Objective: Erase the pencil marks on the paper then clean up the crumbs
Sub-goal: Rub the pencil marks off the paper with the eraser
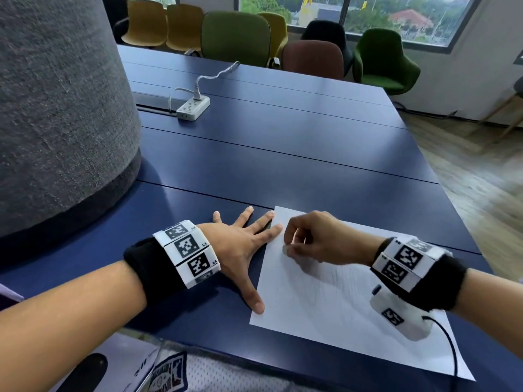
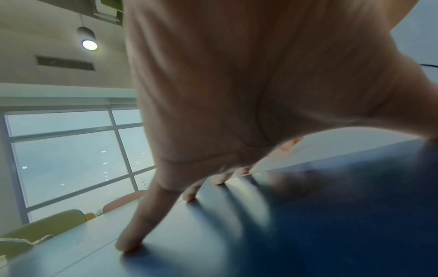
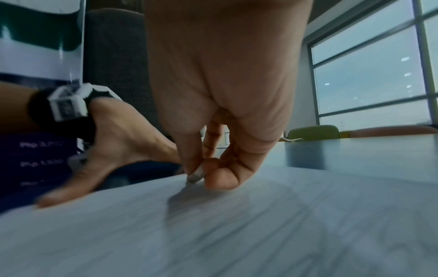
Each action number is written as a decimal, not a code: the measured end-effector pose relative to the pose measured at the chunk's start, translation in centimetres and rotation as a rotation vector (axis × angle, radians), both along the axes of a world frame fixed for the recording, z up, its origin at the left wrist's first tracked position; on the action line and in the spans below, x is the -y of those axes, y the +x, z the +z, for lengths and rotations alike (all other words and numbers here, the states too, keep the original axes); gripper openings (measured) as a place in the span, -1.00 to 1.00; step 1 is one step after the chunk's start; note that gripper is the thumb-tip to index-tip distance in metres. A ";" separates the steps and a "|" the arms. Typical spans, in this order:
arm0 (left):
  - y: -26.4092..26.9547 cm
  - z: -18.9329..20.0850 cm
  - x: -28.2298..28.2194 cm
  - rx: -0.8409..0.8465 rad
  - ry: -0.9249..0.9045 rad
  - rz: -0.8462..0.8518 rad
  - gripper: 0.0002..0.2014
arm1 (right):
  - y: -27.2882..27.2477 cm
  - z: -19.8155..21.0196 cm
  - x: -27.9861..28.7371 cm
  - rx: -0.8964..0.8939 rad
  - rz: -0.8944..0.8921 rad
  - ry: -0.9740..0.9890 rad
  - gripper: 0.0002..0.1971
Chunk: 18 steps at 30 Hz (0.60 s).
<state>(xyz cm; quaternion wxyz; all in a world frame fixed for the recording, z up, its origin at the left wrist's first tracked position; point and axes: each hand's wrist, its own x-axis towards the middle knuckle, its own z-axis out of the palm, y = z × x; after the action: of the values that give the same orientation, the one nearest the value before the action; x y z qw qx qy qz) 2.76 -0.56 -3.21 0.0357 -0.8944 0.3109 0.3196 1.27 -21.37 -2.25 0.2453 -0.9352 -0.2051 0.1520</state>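
Paper [image 1: 325,306], white, flat on the near right part of the dark blue desk [image 1: 283,154], faint grey pencil marks [image 1: 334,281] across its middle. Left hand [image 1: 240,247] spread flat, fingers straight and released, thumb and two fingertips on the paper's left edge, the rest on the desk. Right hand [image 1: 317,239] above the paper's upper left area, fingers curled around a small pale eraser [image 1: 290,251], blurred here. White power strip [image 1: 193,106] with its cable farther back; row of coloured chairs [image 1: 236,38] beyond the far edge. From the left wrist: palm [image 2: 237,84] close overhead, fingers [image 2: 132,238] straight, tips pressed on the desk [image 2: 331,224], nothing gripped. From the right wrist: thumb and fingers [image 3: 220,176] pinching the greyish eraser [image 3: 195,177], its tip touching the paper [image 3: 237,234]; left hand [image 3: 113,150] lying flat at the sheet's edge.
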 end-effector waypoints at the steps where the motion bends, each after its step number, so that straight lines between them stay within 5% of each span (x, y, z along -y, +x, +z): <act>1: 0.0 0.0 0.0 -0.007 0.002 0.011 0.47 | -0.7 -0.2 -0.2 -0.023 0.036 0.009 -0.95; 4: 0.0 0.0 0.1 -0.022 0.015 0.019 0.46 | -2.3 -0.2 -0.8 -0.103 0.145 0.005 -0.96; 9: 0.1 0.3 0.3 -0.018 0.045 0.018 0.50 | -0.5 -0.3 0.4 -0.002 -0.032 0.021 -0.91; 14: 0.1 0.3 0.5 -0.017 0.070 0.010 0.52 | -2.2 -0.7 0.0 -0.044 0.123 0.015 -0.94; 18: 0.1 0.8 0.9 -0.001 0.096 0.013 0.55 | -0.2 -0.2 0.9 -0.003 0.014 -0.008 -0.94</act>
<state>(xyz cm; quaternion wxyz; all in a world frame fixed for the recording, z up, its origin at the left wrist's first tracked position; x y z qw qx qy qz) 2.87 -1.50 -2.46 0.0763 -0.8935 0.2895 0.3346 1.04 -22.30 -2.48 0.2410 -0.9344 -0.2109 0.1560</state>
